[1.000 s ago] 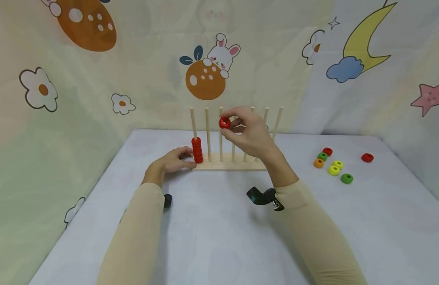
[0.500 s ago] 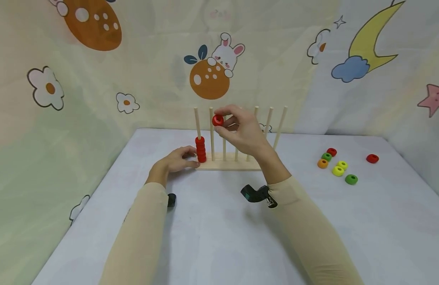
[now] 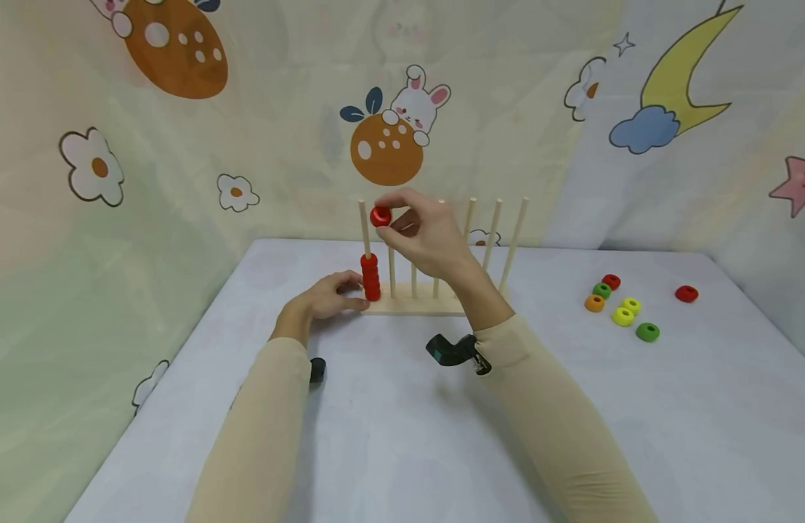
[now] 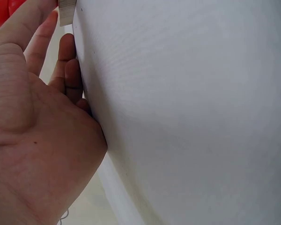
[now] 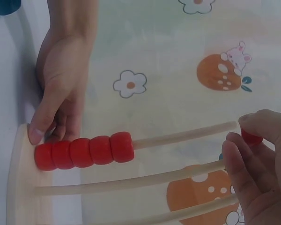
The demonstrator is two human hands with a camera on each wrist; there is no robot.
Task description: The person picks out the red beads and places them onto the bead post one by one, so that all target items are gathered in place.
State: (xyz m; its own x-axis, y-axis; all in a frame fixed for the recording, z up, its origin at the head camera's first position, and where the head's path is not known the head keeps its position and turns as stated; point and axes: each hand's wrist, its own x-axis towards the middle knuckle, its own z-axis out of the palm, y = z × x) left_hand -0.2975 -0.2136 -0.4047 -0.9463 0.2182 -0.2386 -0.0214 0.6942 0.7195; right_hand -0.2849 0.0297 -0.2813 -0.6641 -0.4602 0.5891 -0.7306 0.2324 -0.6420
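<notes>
Head view: The desk (image 3: 389, 436) stands before a printed backdrop (image 3: 298, 131) at twelve o'clock. Loose beads lie at three o'clock from the wooden peg rack (image 3: 415, 308): two red, two green, two yellow, one orange, with one red bead (image 3: 686, 293) lying apart from the rest. The right hand (image 3: 425, 236) obstructs the view of the middle pegs. It pinches the held bead (image 3: 379, 216), red, between thumb and fingertips, at twelve o'clock above the bead stack (image 3: 371, 277). The left hand (image 3: 327, 296), at nine o'clock, holds the rack's end between thumb and forefinger. The end peg (image 3: 366, 232) carries the stack.

Left wrist view: Bare desk surface fills the three o'clock side. The left hand lies at nine o'clock, its lower fingers loosely bent; the rack's end shows at eleven o'clock, red beads at ten.

Right wrist view: The left thumb rests on the rack's base. The stack counts five red beads, at eight o'clock. At three o'clock the held bead, partly hidden by fingers, is near the end peg's tip; contact cannot be determined.
</notes>
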